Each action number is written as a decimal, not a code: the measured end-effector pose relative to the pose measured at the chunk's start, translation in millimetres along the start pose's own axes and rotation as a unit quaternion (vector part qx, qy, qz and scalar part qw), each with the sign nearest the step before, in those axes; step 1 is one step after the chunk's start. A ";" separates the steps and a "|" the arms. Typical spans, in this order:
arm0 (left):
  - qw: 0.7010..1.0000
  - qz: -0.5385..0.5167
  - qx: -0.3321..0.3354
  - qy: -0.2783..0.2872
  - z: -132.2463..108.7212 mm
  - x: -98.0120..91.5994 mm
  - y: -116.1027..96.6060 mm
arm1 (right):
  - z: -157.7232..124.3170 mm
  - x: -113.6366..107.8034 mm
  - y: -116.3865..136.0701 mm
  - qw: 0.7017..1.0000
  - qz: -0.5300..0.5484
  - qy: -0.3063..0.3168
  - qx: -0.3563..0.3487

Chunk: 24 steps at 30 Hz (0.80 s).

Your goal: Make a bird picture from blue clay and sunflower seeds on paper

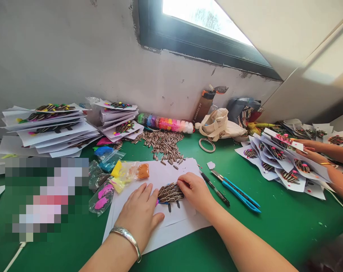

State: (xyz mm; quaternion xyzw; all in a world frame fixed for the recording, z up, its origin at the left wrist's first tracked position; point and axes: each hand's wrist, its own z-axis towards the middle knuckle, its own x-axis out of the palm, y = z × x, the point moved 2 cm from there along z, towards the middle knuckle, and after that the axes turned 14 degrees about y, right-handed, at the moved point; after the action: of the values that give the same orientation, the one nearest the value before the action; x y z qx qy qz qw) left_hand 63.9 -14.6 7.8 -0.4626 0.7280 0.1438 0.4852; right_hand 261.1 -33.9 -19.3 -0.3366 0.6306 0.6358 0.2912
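Observation:
A figure of overlapping striped sunflower seeds (pixel 170 193), with two dark leg-like marks below it, lies on white paper (pixel 171 223) in front of me. Bits of pink and blue clay show at its left end. My left hand (pixel 140 206) rests flat on the paper, fingers spread, its fingertips beside that end. At the opposite end, my right hand (pixel 195 190) is closed in a pinch against the seeds; whatever sits between its fingertips is hidden. Clay packets, orange (pixel 143 171), yellow (pixel 117 170) and pink (pixel 103 196), lie left of the paper.
Loose sunflower seeds (pixel 167 143) are heaped behind the paper. A black pen (pixel 215 189) and blue utility knife (pixel 238 192) lie right. Stacked seed pictures (pixel 52 130) stand left; another person's hands (pixel 310 151) touch a pile (pixel 284 162) at right. Behind are a tape ring (pixel 207 145) and bottle (pixel 204 105).

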 end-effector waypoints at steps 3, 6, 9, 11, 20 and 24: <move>1.000 0.008 -0.005 0.013 -0.9 -1.6 -0.6 | 12.6 -8.9 -1.7 0.999 -0.033 -0.020 0.002; 1.000 0.005 -0.005 0.017 -2.0 -2.8 -1.5 | 30.4 -12.3 -1.3 0.996 -0.083 -0.031 0.012; 1.000 0.000 -0.004 0.014 -3.1 -2.7 -2.2 | 45.3 -6.7 -0.5 0.995 -0.099 -0.030 0.007; 1.000 -0.001 -0.003 0.010 -3.7 -2.0 -2.3 | 49.6 -2.6 -1.2 0.994 -0.105 -0.026 -0.001; 1.000 -0.010 -0.004 0.008 -1.9 -0.3 -0.6 | -6.7 -18.9 -12.4 0.998 0.056 -0.005 -0.009; 1.000 -0.016 0.010 -0.016 0.1 2.1 0.8 | -30.9 -14.8 -13.4 0.989 0.143 0.022 0.032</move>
State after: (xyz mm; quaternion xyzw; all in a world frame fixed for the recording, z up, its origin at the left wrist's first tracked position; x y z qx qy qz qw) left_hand 63.0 -15.3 5.9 -0.4669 0.7140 0.1363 0.5036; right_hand 282.5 -63.5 -15.0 -0.2471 0.6985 0.6430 0.1940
